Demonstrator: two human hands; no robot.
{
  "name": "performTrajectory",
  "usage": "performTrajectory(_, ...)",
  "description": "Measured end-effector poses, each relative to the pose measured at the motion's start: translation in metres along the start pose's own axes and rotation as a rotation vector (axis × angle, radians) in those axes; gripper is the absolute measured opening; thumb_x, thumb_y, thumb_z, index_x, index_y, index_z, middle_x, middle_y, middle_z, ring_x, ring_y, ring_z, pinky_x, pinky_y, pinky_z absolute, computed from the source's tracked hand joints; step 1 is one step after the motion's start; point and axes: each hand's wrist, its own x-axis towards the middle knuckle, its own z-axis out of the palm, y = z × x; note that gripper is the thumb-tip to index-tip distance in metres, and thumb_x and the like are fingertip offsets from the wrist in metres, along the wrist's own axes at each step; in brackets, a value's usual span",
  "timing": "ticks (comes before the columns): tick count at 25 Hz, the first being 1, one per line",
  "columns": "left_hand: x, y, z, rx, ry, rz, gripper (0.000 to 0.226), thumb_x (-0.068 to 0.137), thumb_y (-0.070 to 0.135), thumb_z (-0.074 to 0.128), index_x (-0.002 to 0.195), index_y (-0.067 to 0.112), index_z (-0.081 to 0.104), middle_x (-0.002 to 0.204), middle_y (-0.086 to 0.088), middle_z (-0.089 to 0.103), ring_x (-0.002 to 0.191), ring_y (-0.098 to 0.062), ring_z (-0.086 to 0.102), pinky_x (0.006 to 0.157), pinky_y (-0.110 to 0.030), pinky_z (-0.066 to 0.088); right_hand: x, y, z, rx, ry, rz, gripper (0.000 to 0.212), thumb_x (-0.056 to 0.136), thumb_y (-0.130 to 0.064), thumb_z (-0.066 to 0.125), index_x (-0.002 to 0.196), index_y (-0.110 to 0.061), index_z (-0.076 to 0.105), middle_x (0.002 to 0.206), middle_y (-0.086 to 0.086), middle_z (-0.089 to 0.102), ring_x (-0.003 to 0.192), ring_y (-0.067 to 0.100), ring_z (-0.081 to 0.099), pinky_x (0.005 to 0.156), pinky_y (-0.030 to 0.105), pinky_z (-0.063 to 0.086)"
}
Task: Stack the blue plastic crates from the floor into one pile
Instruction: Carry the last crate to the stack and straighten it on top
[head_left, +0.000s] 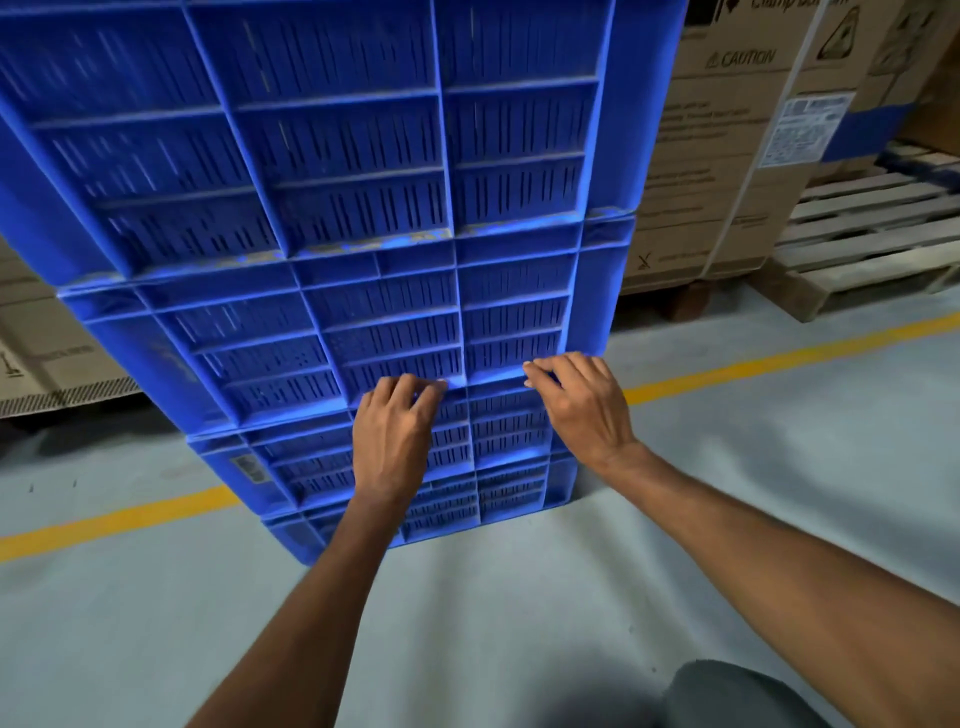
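A tall pile of blue plastic crates (332, 171) stands on the grey floor right in front of me, several high, with slotted ribbed walls. Its top runs out of view. My left hand (392, 441) lies flat on the near wall of a lower crate (509, 431), fingertips at the seam under the crate above (384, 332). My right hand (582, 405) rests beside it on the same seam, fingers curled against the rim near the pile's right corner. Neither hand wraps around anything; both press on the crate wall.
A yellow line (779, 358) crosses the floor behind the pile. Cardboard boxes (722, 156) on a wooden pallet (857, 244) stand at the right rear; more cartons (47, 353) sit at the left. My trouser leg (737, 696) shows at the bottom.
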Motion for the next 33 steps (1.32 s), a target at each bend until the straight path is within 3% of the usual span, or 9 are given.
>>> performTrajectory(3,-0.001,-0.002,0.003,0.012,0.042,0.029,0.037,0.077,0.000,0.082,0.112,0.010,0.073,0.087,-0.009,0.062,0.076,-0.030,0.049,0.065,-0.036,0.029,0.004,-0.001,0.001,-0.062,0.085,0.007,0.008,0.096,-0.011,0.071,0.090,-0.014,0.075,0.078,0.003,0.063,0.069,0.024,0.057,0.060,0.037,0.040)
performTrajectory(6,0.000,-0.003,0.010,0.005,0.075,0.031,0.030,0.080,0.001,0.080,0.108,0.008,0.074,0.084,-0.009,0.061,0.073,-0.029,0.049,0.065,-0.033,0.026,0.014,-0.003,0.004,-0.104,0.125,0.044,0.026,0.095,-0.011,0.071,0.072,-0.014,0.061,0.067,0.004,0.052,0.062,0.024,0.048,0.054,0.036,0.035)
performTrajectory(11,-0.024,0.010,0.016,-0.077,0.109,-0.080,0.024,0.092,0.011,0.073,0.115,0.010,0.067,0.109,-0.010,0.065,0.093,-0.031,0.053,0.078,-0.039,0.037,-0.013,-0.011,0.000,0.051,0.125,0.035,0.009,0.096,-0.019,0.072,0.089,-0.013,0.073,0.085,0.004,0.066,0.075,0.025,0.057,0.063,0.037,0.046)
performTrajectory(13,-0.055,0.017,0.026,-0.092,0.022,-0.040,0.021,0.094,0.017,0.069,0.114,0.010,0.065,0.118,-0.010,0.064,0.100,-0.032,0.052,0.082,-0.041,0.038,-0.047,-0.016,0.007,0.129,0.009,-0.091,0.005,0.093,-0.017,0.075,0.091,-0.014,0.071,0.094,0.004,0.069,0.081,0.025,0.060,0.065,0.037,0.048)
performTrajectory(16,-0.097,0.017,0.053,-0.110,-0.304,-0.115,0.022,0.097,0.026,0.066,0.114,0.012,0.070,0.113,-0.005,0.067,0.095,-0.030,0.057,0.076,-0.041,0.044,-0.088,-0.017,0.034,0.130,-0.298,-0.197,0.013,0.087,-0.017,0.080,0.096,-0.013,0.073,0.097,0.002,0.070,0.086,0.024,0.064,0.065,0.036,0.052)
performTrajectory(19,-0.101,0.008,0.070,-0.058,-0.473,-0.154,0.033,0.085,0.016,0.080,0.117,0.016,0.073,0.105,-0.003,0.070,0.088,-0.028,0.062,0.068,-0.039,0.050,-0.098,-0.024,0.061,0.047,-0.464,-0.207,0.026,0.082,-0.020,0.083,0.106,-0.013,0.074,0.091,0.002,0.070,0.081,0.023,0.064,0.065,0.035,0.052)
performTrajectory(24,-0.097,0.004,0.078,0.027,-0.547,-0.121,0.036,0.070,0.008,0.090,0.101,0.020,0.077,0.088,0.003,0.066,0.077,-0.021,0.060,0.048,-0.029,0.034,-0.106,-0.037,0.075,0.006,-0.412,-0.149,0.024,0.069,0.000,0.083,0.089,-0.011,0.075,0.078,0.003,0.063,0.068,0.020,0.061,0.051,0.032,0.052)
performTrajectory(28,-0.097,-0.007,0.084,-0.015,-0.538,-0.118,0.027,0.077,0.015,0.087,0.100,0.026,0.078,0.091,0.007,0.068,0.081,-0.022,0.064,0.047,-0.031,0.046,-0.105,-0.037,0.080,0.083,-0.394,-0.038,0.011,0.082,-0.015,0.081,0.076,-0.012,0.073,0.070,0.003,0.058,0.064,0.021,0.059,0.042,0.033,0.051)
performTrajectory(33,-0.089,-0.001,0.077,-0.052,-0.601,-0.197,0.021,0.081,0.013,0.083,0.097,0.025,0.078,0.092,0.006,0.071,0.082,-0.023,0.067,0.055,-0.035,0.054,-0.088,-0.049,0.067,0.111,-0.571,0.031,0.023,0.065,-0.012,0.092,0.067,-0.010,0.069,0.064,0.005,0.056,0.058,0.024,0.061,0.039,0.031,0.049)
